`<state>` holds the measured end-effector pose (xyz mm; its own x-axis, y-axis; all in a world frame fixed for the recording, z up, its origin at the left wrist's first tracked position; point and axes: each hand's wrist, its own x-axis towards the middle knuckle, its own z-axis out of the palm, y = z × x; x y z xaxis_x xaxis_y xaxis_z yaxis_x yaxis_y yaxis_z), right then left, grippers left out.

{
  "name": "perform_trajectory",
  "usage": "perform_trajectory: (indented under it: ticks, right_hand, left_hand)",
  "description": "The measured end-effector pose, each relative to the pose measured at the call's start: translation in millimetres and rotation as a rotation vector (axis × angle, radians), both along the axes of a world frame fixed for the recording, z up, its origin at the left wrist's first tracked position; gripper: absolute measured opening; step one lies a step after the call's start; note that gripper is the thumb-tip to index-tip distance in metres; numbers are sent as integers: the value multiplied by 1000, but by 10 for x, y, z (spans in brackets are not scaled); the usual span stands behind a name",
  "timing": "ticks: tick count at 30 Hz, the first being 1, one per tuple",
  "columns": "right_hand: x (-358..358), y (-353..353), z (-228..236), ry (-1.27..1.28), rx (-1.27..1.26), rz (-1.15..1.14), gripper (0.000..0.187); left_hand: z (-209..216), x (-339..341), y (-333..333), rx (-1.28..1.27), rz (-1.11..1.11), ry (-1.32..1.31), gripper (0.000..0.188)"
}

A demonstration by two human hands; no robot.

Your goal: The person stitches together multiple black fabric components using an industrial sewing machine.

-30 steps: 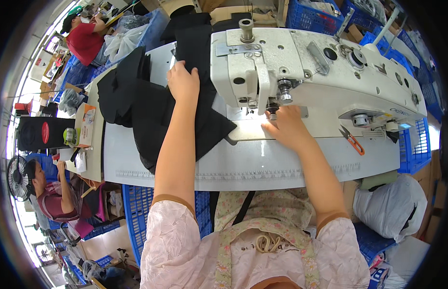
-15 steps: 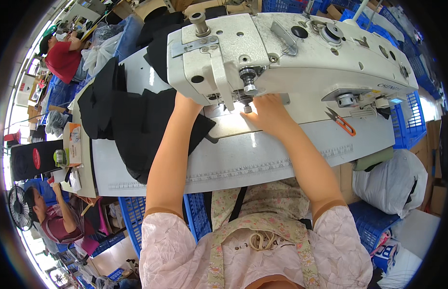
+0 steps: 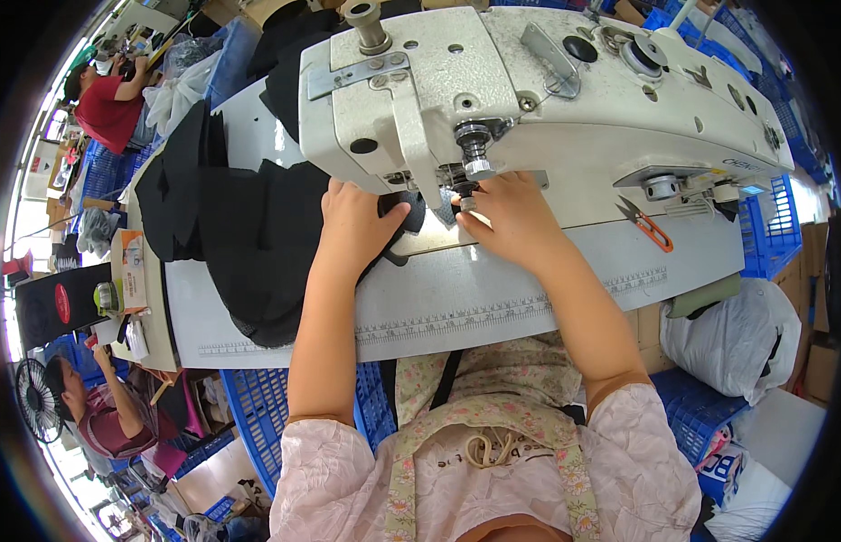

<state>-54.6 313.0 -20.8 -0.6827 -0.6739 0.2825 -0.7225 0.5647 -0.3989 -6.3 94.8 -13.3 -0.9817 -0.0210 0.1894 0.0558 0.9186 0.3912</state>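
A white sewing machine [image 3: 420, 81] stands on the table, its head over both my hands. A small dark fabric piece [image 3: 429, 215] lies beneath the needle area. Left of it, my left hand [image 3: 352, 226] is closed on the piece's edge, thumb toward the needle; its other fingertips are partly hidden by the machine head. My right hand [image 3: 515, 217] is close against the right side of the presser foot, thumb and fingers drawn together at the fabric; what lies between them is mostly covered. A stack of black cut fabric [image 3: 258, 235] lies beside my left forearm.
Orange-handled thread snips [image 3: 649, 226] lie right of my right hand. A printed ruler scale [image 3: 456, 321] runs along the table's front. Blue crates [image 3: 258, 415] stand below the front edge, and a bulging white bag [image 3: 732, 343] is at right. Two other people work at far left.
My left hand has come back from under the machine head, so its thumb and knuckles now show. The dark piece is now visible by the needle. My right hand has shifted slightly.
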Motion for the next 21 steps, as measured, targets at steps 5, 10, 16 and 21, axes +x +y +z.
perform_trajectory:
  ticks: [5, 10, 16, 21]
  right_hand:
    - [13, -8, -17, 31, -24, 15, 10]
    - [-3, 10, -35, 48, 22, -10, 11]
    - [-45, 0, -91, 120, -40, -13, 25]
    - [-35, -13, -60, 118, -28, -11, 26]
  left_hand:
    - [-99, -25, -11, 94, 29, -3, 27]
    - [-187, -83, 10, 74, 26, 52, 22]
    - [-178, -116, 60, 15, 26, 133, 19]
    - [-144, -87, 66, 66, 17, 64, 20]
